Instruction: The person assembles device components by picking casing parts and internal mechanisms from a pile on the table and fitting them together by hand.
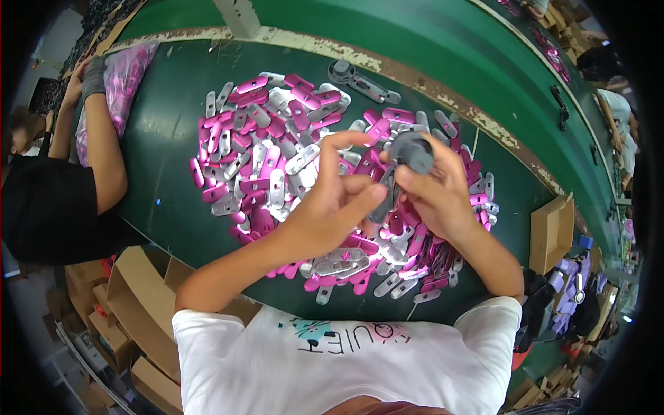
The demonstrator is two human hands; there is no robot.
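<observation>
Both my hands are raised over a wide heap of pink and silver elongated covers (254, 185) with small cut-outs. Between them is a dark grey long-bodied part with a round cap (413, 152) at its upper end. My right hand (443, 190) is closed around the capped end, thumb just below the cap. My left hand (339, 197) pinches the lower end between thumb and fingers, its index finger arched above. The fingers hide much of the part's body. A similar grey part with a round end (363, 83) lies beyond the heap.
The heap lies on a dark green table (166, 166) with a worn far ledge (463, 104). At the left, another person's arm (104, 149) rests by a clear bag (131, 76) of pink parts. An open cardboard box (551, 234) stands right; cartons (142, 290) are lower left.
</observation>
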